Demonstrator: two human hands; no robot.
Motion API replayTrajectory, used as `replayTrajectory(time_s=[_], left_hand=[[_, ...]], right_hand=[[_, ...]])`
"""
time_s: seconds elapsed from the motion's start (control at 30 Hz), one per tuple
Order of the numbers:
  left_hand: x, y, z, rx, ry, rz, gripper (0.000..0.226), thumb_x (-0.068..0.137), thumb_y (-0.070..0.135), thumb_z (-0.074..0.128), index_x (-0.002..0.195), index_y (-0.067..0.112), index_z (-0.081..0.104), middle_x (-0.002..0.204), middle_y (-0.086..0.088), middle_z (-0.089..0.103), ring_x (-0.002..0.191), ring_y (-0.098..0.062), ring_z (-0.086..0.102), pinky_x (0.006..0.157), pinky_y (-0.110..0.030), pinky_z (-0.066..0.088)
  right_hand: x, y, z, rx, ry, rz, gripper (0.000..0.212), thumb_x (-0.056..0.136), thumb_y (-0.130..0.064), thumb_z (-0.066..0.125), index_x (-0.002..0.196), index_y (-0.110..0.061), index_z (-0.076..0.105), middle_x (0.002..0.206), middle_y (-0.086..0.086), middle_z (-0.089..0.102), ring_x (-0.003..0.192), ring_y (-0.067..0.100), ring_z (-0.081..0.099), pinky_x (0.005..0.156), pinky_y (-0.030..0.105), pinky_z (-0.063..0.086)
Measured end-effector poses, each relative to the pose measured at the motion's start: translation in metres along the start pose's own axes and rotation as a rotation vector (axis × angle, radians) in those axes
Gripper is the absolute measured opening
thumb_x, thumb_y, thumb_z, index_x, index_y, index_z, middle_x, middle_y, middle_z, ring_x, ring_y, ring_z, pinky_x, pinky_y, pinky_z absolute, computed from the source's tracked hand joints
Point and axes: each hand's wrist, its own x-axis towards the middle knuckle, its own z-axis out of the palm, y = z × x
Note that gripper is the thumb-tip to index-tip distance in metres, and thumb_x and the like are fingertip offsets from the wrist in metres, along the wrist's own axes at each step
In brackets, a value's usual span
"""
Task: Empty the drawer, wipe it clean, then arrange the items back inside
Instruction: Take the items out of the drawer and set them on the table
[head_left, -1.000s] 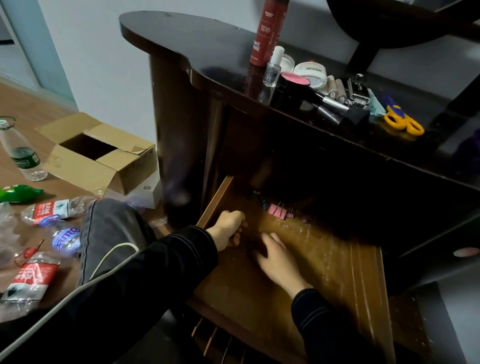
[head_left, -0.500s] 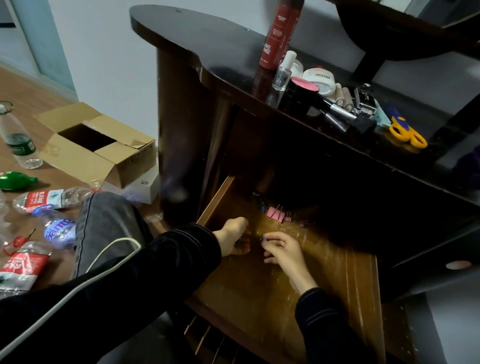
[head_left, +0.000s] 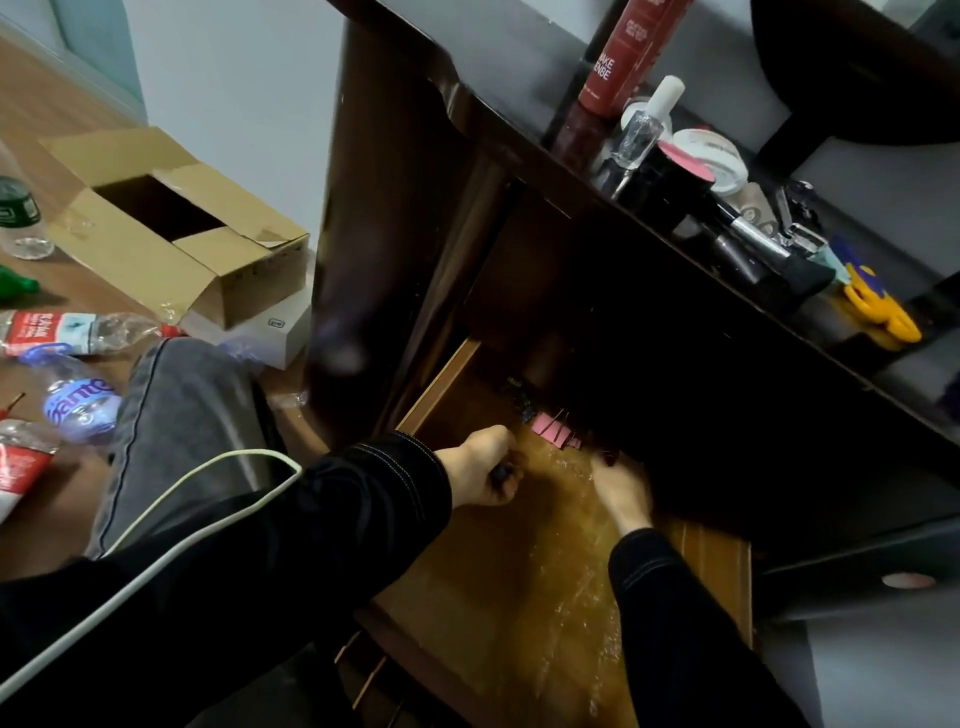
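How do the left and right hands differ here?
The left hand is fisted around a small dark item; the right hand reaches deeper, fingertips lost in shadow. The left hand sits left of the pink clips; the right hand to their right. Both are inside the open drawer.

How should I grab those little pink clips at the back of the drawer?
Pinch the small pink metal binder clips by their thin wire handles, probably. They lie on the wooden drawer floor far back under the dark desk top, so reach in low from the open front.
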Motion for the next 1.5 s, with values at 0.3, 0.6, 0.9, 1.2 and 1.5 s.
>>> replayTrajectory(time_s=[0.3,0.6,0.9,1.2,1.5], left_hand=[[0.001,-0.003,0.002,-0.041,-0.019,-0.022,0.019,0.094,0.018,0.05,0.085,0.004,0.059,0.09,-0.013,0.059,0.078,-0.025,0.059,0.056,-0.032,0.054],[-0.011,-0.009,-0.013,-0.042,-0.093,0.032,0.055,0.082,0.021,0.079,0.128,0.02,0.05,0.115,0.001,0.054,0.102,-0.014,0.048,0.075,-0.029,0.045],[0.002,-0.011,0.003,0.052,-0.063,-0.055,0.022,0.096,0.014,0.046,0.076,0.01,0.052,0.069,-0.006,0.055,0.056,-0.013,0.045,0.038,-0.017,0.031],[0.002,-0.008,0.002,0.015,-0.008,-0.079,0.014,0.099,0.018,0.045,0.103,0.006,0.053,0.085,-0.01,0.058,0.066,-0.019,0.055,0.046,-0.025,0.043],[0.007,-0.01,0.0,-0.097,0.019,-0.119,0.015,0.094,0.021,0.058,0.098,0.008,0.053,0.113,-0.015,0.055,0.093,-0.03,0.054,0.053,-0.037,0.055]], right_hand=[[-0.028,0.004,0.004,0.473,-0.009,-0.163,0.014,0.095,-0.002,0.062,0.101,-0.014,0.069,0.108,0.012,0.072,0.085,0.018,0.068,0.07,0.025,0.057],[-0.104,-0.012,-0.016,0.839,-0.327,-0.266,0.016,0.088,-0.009,0.074,0.101,-0.018,0.076,0.091,0.004,0.077,0.069,0.01,0.066,0.058,0.023,0.052],[-0.021,-0.02,0.0,0.214,-0.058,-0.107,0.044,0.106,-0.032,0.047,0.14,-0.006,0.053,0.13,0.014,0.063,0.117,0.028,0.061,0.094,0.034,0.046],[-0.004,-0.015,0.002,-0.013,-0.106,-0.346,0.011,0.102,-0.029,0.055,0.107,-0.024,0.064,0.099,0.001,0.066,0.076,0.01,0.059,0.06,0.021,0.039],[-0.071,0.004,-0.015,0.694,-0.247,-0.361,0.014,0.088,-0.01,0.075,0.1,-0.018,0.076,0.088,0.005,0.076,0.073,0.012,0.071,0.061,0.021,0.055]])
